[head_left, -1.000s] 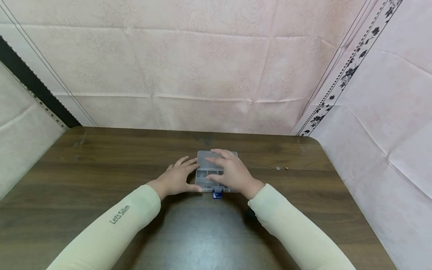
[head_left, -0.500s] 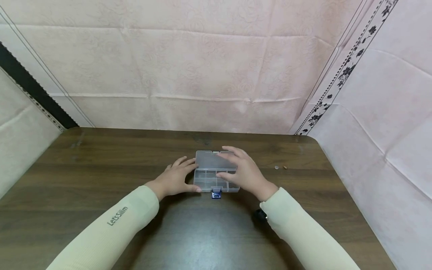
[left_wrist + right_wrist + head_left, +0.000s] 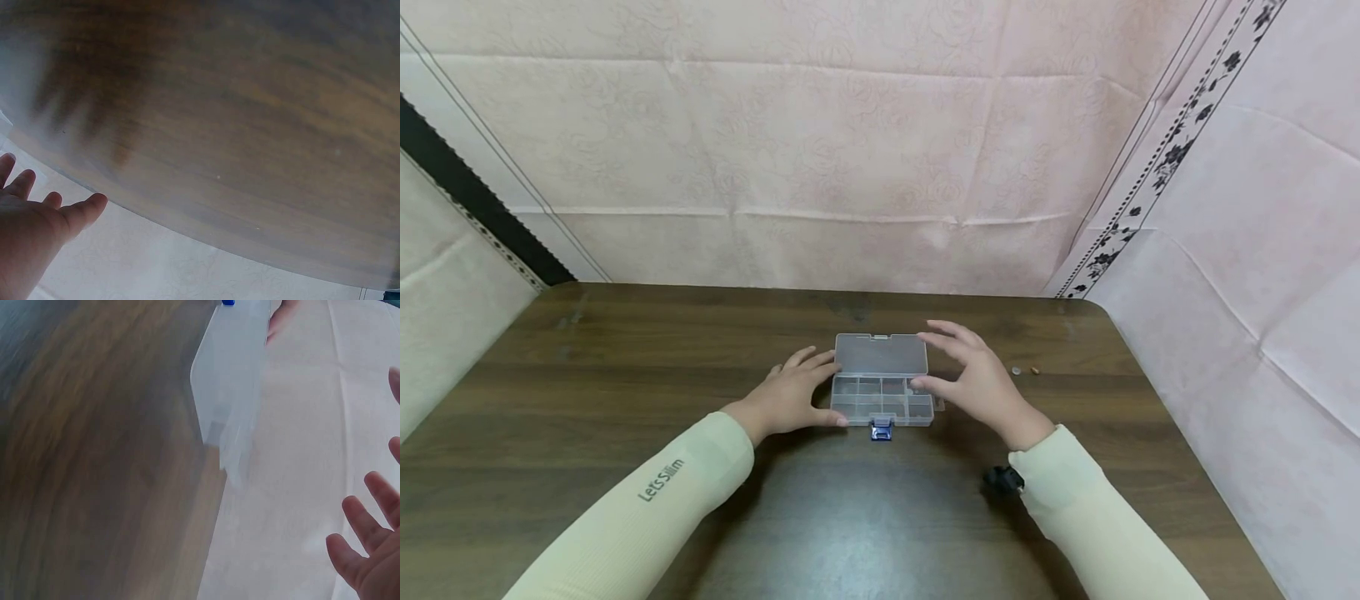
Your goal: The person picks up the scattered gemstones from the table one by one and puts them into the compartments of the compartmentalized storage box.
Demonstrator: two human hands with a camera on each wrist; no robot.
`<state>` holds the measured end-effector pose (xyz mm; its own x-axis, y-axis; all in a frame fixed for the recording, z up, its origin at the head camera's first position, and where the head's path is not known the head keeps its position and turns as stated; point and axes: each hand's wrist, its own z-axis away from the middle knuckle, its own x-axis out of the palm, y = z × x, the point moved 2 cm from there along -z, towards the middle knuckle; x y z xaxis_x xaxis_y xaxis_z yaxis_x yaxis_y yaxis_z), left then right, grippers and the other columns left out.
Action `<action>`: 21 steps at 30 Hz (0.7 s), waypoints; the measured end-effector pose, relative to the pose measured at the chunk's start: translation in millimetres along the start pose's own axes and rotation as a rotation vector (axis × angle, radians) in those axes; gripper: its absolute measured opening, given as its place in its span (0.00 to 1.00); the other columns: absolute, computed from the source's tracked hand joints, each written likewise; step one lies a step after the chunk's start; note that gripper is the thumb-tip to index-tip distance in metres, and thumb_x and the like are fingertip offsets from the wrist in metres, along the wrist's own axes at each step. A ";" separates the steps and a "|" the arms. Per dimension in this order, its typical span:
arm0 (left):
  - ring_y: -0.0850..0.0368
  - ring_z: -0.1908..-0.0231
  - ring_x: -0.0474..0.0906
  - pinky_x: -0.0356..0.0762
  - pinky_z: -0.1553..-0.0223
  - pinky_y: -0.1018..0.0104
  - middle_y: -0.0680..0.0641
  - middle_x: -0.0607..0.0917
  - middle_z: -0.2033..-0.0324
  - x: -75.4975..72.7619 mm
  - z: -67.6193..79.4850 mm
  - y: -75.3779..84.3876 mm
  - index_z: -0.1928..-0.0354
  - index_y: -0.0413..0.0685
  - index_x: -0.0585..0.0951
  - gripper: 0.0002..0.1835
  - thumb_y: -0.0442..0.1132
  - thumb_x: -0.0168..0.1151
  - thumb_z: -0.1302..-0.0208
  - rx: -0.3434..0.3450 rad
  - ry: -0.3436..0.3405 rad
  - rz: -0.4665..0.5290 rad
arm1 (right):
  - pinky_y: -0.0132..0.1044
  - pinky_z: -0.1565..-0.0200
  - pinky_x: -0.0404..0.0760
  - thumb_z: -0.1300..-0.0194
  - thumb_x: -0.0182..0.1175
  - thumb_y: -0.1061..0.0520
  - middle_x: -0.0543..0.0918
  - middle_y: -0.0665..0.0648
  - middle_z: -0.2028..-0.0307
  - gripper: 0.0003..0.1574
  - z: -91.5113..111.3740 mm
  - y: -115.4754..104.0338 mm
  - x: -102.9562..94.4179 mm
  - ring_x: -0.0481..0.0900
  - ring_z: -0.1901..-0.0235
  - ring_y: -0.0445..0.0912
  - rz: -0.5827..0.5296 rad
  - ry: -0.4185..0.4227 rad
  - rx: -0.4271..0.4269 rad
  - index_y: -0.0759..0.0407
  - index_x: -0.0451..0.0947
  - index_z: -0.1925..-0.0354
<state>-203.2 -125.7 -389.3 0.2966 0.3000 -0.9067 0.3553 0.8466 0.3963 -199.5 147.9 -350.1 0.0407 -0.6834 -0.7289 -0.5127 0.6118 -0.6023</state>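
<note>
A clear plastic compartment box (image 3: 882,407) lies on the table with its lid (image 3: 882,355) folded back and a blue latch (image 3: 881,432) at its front. My left hand (image 3: 790,393) rests at the box's left side, fingers spread and fairly straight, the thumb by the near left corner. Over the right edge my right hand (image 3: 981,385) hovers with loosely bent, spread fingers and nothing visible between them. In the right wrist view the box (image 3: 228,375) looks blurred, apart from the right hand (image 3: 375,550). The left wrist view catches the left hand (image 3: 37,228) at its lower left.
Two tiny objects, a pale round piece (image 3: 1016,371) and a brownish piece (image 3: 1035,371), lie on the wooden table (image 3: 662,358) right of the box. Patterned cloth (image 3: 850,150) hangs behind the table's far edge. A black device (image 3: 1003,479) sits at my right wrist.
My right hand has moved right, from above the box's compartments to its right edge, uncovering most of the box. The left hand has stayed at the left side.
</note>
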 end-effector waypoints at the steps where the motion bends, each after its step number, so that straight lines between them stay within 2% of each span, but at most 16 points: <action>1: 0.43 0.26 0.42 0.49 0.36 0.30 0.48 0.56 0.26 0.0 -0.3 -0.1 0.28 0.50 0.64 0.50 0.68 0.66 0.49 -0.001 0.000 0.000 | 0.56 0.39 0.67 0.46 0.73 0.50 0.67 0.53 0.32 0.39 1.0 1.5 -1.7 0.62 0.32 0.54 -0.003 -0.002 0.005 0.54 0.74 0.37; 12: 0.43 0.26 0.42 0.49 0.36 0.30 0.47 0.56 0.26 -1.9 -0.3 0.1 0.28 0.50 0.64 0.50 0.68 0.65 0.49 -0.004 -0.005 -0.012 | 0.52 0.37 0.66 0.47 0.74 0.51 0.69 0.55 0.34 0.39 13.6 23.9 -17.5 0.64 0.33 0.53 -0.027 -0.037 0.079 0.56 0.75 0.38; 13: 0.43 0.26 0.42 0.49 0.36 0.30 0.47 0.56 0.26 -1.8 -0.5 0.2 0.28 0.50 0.64 0.50 0.68 0.65 0.49 -0.004 -0.005 -0.014 | 0.51 0.39 0.68 0.47 0.74 0.51 0.69 0.54 0.34 0.40 14.9 25.9 -19.1 0.64 0.33 0.52 -0.040 -0.043 0.096 0.56 0.75 0.38; 14: 0.43 0.26 0.42 0.49 0.36 0.30 0.47 0.56 0.26 -1.8 -0.6 0.4 0.28 0.50 0.63 0.50 0.68 0.65 0.49 -0.006 -0.006 -0.014 | 0.50 0.45 0.74 0.47 0.74 0.51 0.68 0.54 0.33 0.40 16.3 28.3 -20.8 0.71 0.39 0.53 -0.058 -0.053 0.114 0.55 0.74 0.37; 15: 0.43 0.26 0.42 0.48 0.36 0.31 0.48 0.56 0.26 -1.7 -0.8 0.5 0.28 0.51 0.63 0.50 0.68 0.65 0.49 -0.009 -0.007 -0.014 | 0.49 0.51 0.78 0.47 0.74 0.51 0.68 0.55 0.33 0.40 17.4 30.7 -22.3 0.72 0.41 0.54 -0.071 -0.063 0.126 0.55 0.74 0.37; 17: 0.44 0.26 0.41 0.48 0.35 0.31 0.48 0.55 0.26 -1.8 -0.8 0.8 0.28 0.51 0.63 0.50 0.68 0.65 0.49 -0.013 -0.009 -0.017 | 0.46 0.57 0.79 0.46 0.73 0.50 0.67 0.55 0.33 0.40 19.4 35.8 -25.4 0.72 0.42 0.54 -0.077 -0.081 0.143 0.55 0.73 0.36; 20: 0.43 0.26 0.42 0.49 0.36 0.30 0.47 0.56 0.26 -2.2 -0.2 1.0 0.28 0.50 0.64 0.50 0.68 0.65 0.49 -0.009 -0.004 -0.022 | 0.49 0.52 0.78 0.46 0.73 0.49 0.66 0.56 0.32 0.41 23.0 44.4 -30.2 0.70 0.40 0.56 -0.089 -0.106 0.156 0.55 0.73 0.36; 21: 0.43 0.26 0.42 0.49 0.36 0.31 0.47 0.56 0.26 -2.2 0.0 0.9 0.28 0.51 0.63 0.50 0.68 0.65 0.49 -0.011 -0.006 -0.022 | 0.51 0.45 0.73 0.47 0.73 0.49 0.67 0.57 0.33 0.41 24.1 46.7 -31.8 0.64 0.34 0.55 -0.086 -0.111 0.157 0.55 0.73 0.36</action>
<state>-203.5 -125.6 -386.9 0.2938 0.2785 -0.9144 0.3517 0.8580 0.3743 -204.1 207.9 -362.9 0.1771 -0.6928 -0.6991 -0.3639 0.6139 -0.7005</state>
